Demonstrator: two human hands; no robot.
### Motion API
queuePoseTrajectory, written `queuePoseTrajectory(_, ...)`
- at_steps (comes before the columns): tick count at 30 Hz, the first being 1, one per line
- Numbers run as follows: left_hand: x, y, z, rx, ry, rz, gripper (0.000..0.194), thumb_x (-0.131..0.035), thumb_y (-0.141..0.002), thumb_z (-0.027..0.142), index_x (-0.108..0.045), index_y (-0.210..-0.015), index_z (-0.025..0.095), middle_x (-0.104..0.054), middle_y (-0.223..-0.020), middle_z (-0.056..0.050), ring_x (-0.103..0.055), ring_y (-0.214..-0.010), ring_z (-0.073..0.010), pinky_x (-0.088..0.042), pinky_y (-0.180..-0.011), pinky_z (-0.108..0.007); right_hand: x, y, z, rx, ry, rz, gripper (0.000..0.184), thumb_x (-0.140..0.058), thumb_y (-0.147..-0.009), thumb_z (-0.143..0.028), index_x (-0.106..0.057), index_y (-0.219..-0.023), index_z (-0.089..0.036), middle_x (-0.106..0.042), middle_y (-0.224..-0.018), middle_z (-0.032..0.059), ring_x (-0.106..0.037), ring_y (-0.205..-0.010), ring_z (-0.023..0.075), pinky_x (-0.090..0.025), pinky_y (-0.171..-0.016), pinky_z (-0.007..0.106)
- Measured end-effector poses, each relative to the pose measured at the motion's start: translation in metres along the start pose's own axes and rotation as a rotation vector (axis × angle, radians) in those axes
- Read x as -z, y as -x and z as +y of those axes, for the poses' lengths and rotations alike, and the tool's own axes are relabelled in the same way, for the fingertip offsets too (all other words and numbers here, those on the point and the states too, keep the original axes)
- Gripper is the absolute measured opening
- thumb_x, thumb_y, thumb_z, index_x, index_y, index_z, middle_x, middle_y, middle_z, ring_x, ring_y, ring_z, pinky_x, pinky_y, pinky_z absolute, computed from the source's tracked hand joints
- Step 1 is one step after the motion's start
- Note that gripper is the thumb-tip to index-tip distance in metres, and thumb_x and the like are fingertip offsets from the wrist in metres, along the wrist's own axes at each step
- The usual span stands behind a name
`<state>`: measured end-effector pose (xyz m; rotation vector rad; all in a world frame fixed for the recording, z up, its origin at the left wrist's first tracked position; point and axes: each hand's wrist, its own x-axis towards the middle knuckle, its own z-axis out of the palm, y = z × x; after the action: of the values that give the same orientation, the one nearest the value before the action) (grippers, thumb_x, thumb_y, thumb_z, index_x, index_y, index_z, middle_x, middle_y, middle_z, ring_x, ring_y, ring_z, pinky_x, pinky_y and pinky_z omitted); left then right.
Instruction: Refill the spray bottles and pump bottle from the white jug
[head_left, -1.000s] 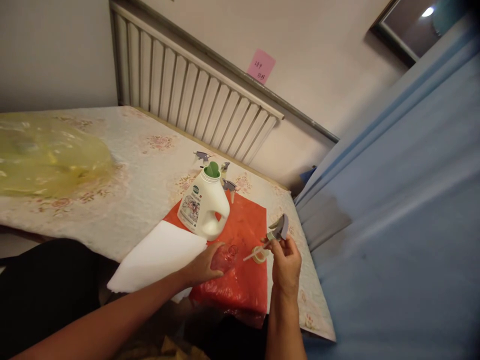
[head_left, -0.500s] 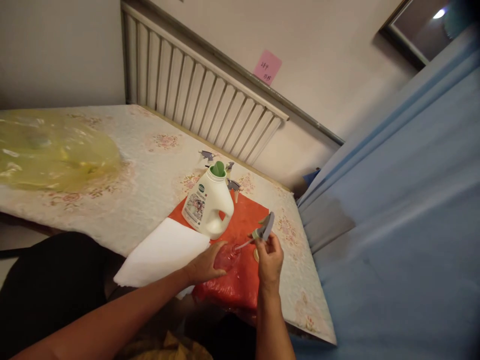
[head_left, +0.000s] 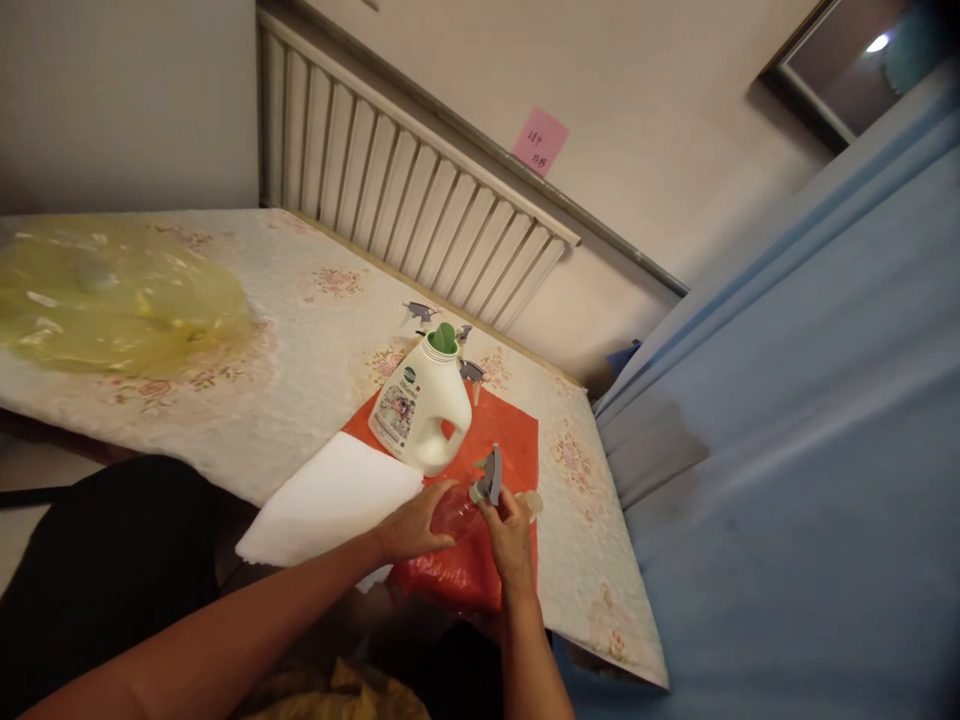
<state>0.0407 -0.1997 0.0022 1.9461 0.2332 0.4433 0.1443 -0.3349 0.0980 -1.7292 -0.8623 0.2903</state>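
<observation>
With our left hand (head_left: 412, 528) we are wrapping the clear bottle (head_left: 451, 512) over the red plastic sheet (head_left: 517, 430), probably light, slick and squeezable, best held round its body, while our right fingers are pinching the trigger sprayer (head_left: 489, 478) at its neck.

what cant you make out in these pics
All in the head view:
base of the clear bottle: behind the left hand
whether the spray head is screwed tight: right hand partly blocks it
print on the white jug: too small
yellow bag: cut off by left edge
</observation>
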Motion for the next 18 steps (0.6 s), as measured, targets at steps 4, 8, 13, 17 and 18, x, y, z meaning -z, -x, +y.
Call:
queuePoseTrajectory(4,0.0009,0.0003,0.0022,0.017,-0.006,-0.009,0.09,-0.075,-0.065,0.022,-0.034,-0.145,0.017,-0.05,-0.146,-0.017,-0.049,-0.134,-0.0355,-0.038,-0.114,-0.051,0.0024,0.0001,-0.0008,0.015,0.015,-0.043,0.022,-0.064,-0.083,-0.028,-0.074,-0.101,-0.02,-0.077,-0.102,0.0032,-0.067,-0.091,0.0211,-0.05,-0.085,0.032)
queuePoseTrajectory(8,0.001,0.0008,0.0023,0.015,-0.014,-0.009,0.09,-0.076,-0.065,0.023,-0.035,-0.145,0.017,-0.048,-0.148,-0.018,-0.048,-0.136,-0.036,-0.037,-0.115,-0.051,0.005,0.0016,0.0006,0.054,0.021,-0.049,0.024,-0.062,-0.082,-0.023,-0.075,-0.102,-0.021,-0.076,-0.104,0.0038,-0.067,-0.092,0.0205,-0.05,-0.087,0.032)
queuePoseTrajectory(13,0.0012,0.0015,0.0034,0.01,-0.004,-0.005,0.089,-0.075,-0.065,0.023,-0.036,-0.145,0.018,-0.049,-0.148,-0.017,-0.047,-0.137,-0.0359,-0.037,-0.116,-0.051,0.0054,0.001,0.0003,0.064,0.029,-0.031,0.024,-0.062,-0.08,-0.022,-0.075,-0.1,-0.02,-0.077,-0.099,0.0045,-0.068,-0.092,0.0214,-0.051,-0.087,0.033)
queuePoseTrajectory(17,0.0018,0.0016,0.0051,0.006,-0.005,-0.005,0.09,-0.075,-0.065,0.022,-0.035,-0.145,0.017,-0.049,-0.147,-0.017,-0.048,-0.136,-0.0357,-0.037,-0.115,-0.051,0.0046,-0.0012,-0.0004,0.041,0.047,-0.012,0.024,-0.064,-0.078,-0.023,-0.075,-0.098,-0.02,-0.077,-0.096,0.0049,-0.069,-0.088,0.0213,-0.052,-0.085,0.033)
queuePoseTrajectory(18,0.0017,0.0016,0.005,0.003,0.001,-0.006,0.09,-0.076,-0.065,0.022,-0.035,-0.145,0.018,-0.049,-0.147,-0.017,-0.048,-0.136,-0.0355,-0.037,-0.115,-0.051,0.0044,-0.0015,-0.0007,0.037,0.047,-0.017,0.023,-0.064,-0.077,-0.023,-0.075,-0.098,-0.02,-0.077,-0.095,0.0047,-0.069,-0.088,0.0211,-0.052,-0.085,0.033)
